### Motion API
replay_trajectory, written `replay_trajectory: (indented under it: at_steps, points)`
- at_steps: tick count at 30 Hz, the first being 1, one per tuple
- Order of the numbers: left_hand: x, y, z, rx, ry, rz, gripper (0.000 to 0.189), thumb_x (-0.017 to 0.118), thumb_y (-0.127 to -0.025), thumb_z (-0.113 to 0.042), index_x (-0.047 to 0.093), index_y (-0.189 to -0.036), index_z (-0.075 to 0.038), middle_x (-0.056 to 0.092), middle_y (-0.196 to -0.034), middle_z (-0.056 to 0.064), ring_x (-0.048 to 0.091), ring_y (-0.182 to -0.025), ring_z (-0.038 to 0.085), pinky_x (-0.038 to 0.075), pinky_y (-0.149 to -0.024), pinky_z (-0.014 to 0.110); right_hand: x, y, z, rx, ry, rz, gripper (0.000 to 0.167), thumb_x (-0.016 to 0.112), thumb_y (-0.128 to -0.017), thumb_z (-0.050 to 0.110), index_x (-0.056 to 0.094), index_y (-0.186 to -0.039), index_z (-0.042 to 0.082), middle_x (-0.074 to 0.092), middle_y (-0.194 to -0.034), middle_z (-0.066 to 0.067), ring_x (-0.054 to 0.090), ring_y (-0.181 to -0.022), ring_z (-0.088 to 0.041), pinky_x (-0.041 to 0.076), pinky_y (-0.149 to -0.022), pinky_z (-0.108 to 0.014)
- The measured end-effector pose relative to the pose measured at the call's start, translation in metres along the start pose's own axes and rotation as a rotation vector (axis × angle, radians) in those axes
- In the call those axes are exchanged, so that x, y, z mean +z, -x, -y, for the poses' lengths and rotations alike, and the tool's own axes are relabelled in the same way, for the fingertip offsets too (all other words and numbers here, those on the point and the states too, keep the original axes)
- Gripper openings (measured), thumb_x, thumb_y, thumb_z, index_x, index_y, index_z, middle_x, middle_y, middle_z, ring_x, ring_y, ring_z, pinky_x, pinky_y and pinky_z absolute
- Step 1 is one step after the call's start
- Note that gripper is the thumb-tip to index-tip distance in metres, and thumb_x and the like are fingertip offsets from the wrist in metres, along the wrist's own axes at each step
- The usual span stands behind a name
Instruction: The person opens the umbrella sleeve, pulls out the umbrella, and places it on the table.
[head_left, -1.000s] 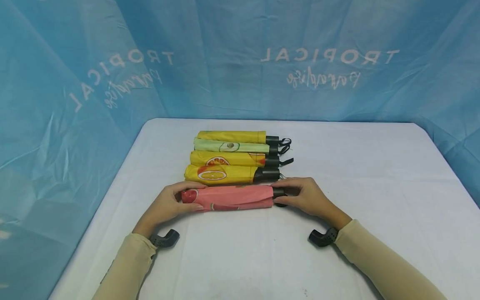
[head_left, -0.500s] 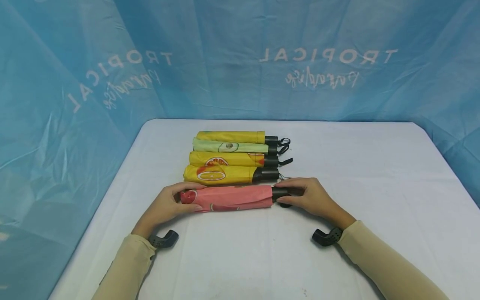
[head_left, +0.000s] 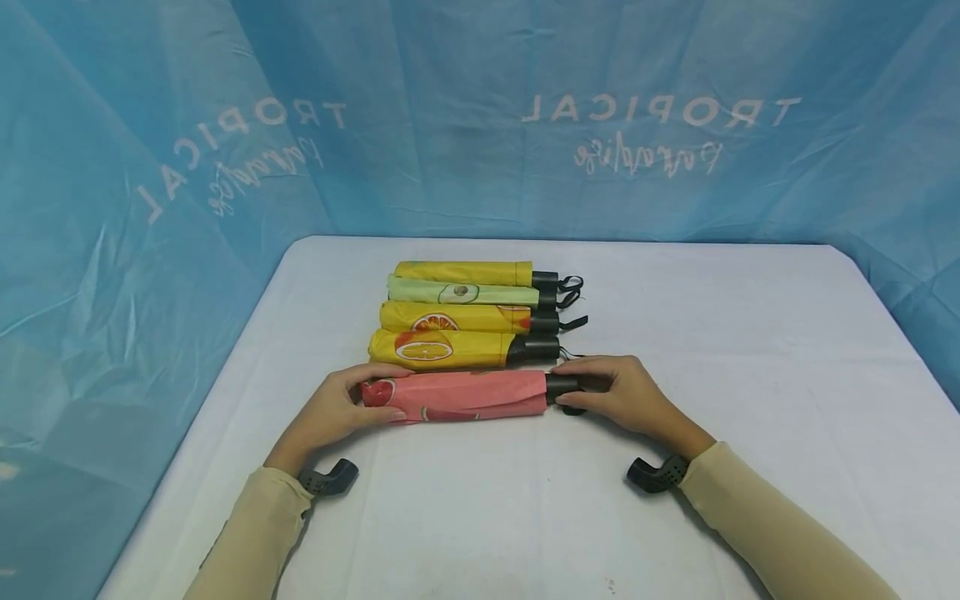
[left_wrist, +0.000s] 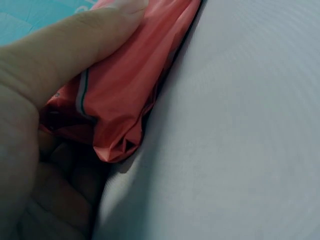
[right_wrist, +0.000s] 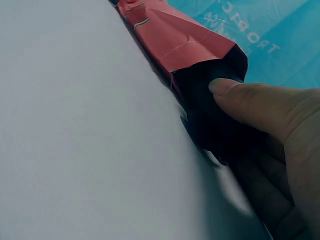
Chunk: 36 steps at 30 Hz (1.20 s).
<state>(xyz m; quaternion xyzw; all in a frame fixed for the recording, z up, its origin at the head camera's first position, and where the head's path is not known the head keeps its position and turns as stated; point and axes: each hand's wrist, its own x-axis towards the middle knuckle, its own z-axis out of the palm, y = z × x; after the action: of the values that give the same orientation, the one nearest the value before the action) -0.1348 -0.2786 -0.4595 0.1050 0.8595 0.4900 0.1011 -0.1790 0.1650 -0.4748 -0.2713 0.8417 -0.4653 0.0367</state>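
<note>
A folded pink umbrella (head_left: 480,395) with a watermelon print lies crosswise on the white table, nearest the person. My left hand (head_left: 335,410) holds its left end between thumb and fingers; in the left wrist view the thumb lies on the pink fabric (left_wrist: 125,85). Over at the other end, my right hand (head_left: 618,393) grips the black handle (right_wrist: 200,95), thumb on top. The curled fingers beneath are partly in shadow in the right wrist view. Just behind is a yellow umbrella (head_left: 465,350) with an orange-slice print.
Farther back lie a second yellow orange-print umbrella (head_left: 472,318), a pale green avocado one (head_left: 495,293) and a plain-looking yellow one (head_left: 465,272), all handles to the right. A blue printed curtain (head_left: 465,167) hangs behind the white tabletop (head_left: 735,350).
My right hand has slid slightly to the right along the handle, away from the pink fabric's edge. The left hand and the umbrellas stay where they were.
</note>
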Motion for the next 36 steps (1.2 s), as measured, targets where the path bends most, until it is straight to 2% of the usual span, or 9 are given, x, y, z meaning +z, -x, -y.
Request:
replay_trajectory:
  at_steps: [11, 20, 25, 32, 36]
  points:
    - [0.0, 0.0, 0.0, -0.004, 0.001, -0.006, 0.055, 0.09, -0.079, -0.039, 0.068, -0.129, -0.036, 0.063, -0.129, -0.004, 0.059, -0.107, 0.026, 0.057, -0.085, 0.031, -0.007, 0.006, -0.002, 0.02, -0.006, -0.015, 0.038, 0.085, -0.083, 0.042, 0.074, -0.12, 0.04, 0.07, -0.12, 0.019, 0.062, -0.12, -0.008, 0.049, -0.102, -0.031]
    - [0.001, 0.0, -0.001, -0.013, -0.009, -0.007, 0.054, 0.089, -0.079, -0.041, 0.068, -0.129, -0.037, 0.063, -0.13, -0.005, 0.058, -0.108, 0.024, 0.056, -0.087, 0.032, -0.009, 0.007, 0.0, 0.017, 0.006, -0.011, 0.038, 0.085, -0.083, 0.042, 0.074, -0.12, 0.04, 0.07, -0.12, 0.019, 0.062, -0.12, -0.007, 0.049, -0.103, -0.035]
    - [0.002, -0.002, -0.003, -0.01, -0.036, -0.011, 0.054, 0.089, -0.078, -0.043, 0.068, -0.128, -0.037, 0.063, -0.129, -0.006, 0.058, -0.108, 0.023, 0.055, -0.088, 0.032, -0.011, 0.008, -0.002, 0.023, 0.012, -0.007, 0.038, 0.085, -0.084, 0.042, 0.074, -0.121, 0.04, 0.07, -0.121, 0.019, 0.062, -0.121, -0.008, 0.049, -0.103, -0.034]
    - [0.001, -0.001, -0.005, -0.017, -0.082, -0.024, 0.056, 0.089, -0.077, -0.047, 0.068, -0.127, -0.038, 0.065, -0.117, -0.005, 0.055, -0.096, 0.025, 0.05, -0.073, 0.03, -0.018, 0.013, -0.005, 0.038, 0.02, -0.011, 0.038, 0.084, -0.085, 0.042, 0.074, -0.121, 0.039, 0.07, -0.122, 0.018, 0.062, -0.121, -0.008, 0.05, -0.102, -0.032]
    - [0.001, 0.001, -0.004, -0.023, -0.089, -0.029, 0.055, 0.089, -0.077, -0.047, 0.068, -0.127, -0.039, 0.065, -0.115, -0.005, 0.055, -0.095, 0.025, 0.05, -0.072, 0.03, -0.022, 0.018, -0.008, 0.056, 0.025, -0.008, 0.038, 0.084, -0.086, 0.041, 0.074, -0.122, 0.039, 0.07, -0.123, 0.017, 0.062, -0.12, -0.008, 0.05, -0.1, -0.029]
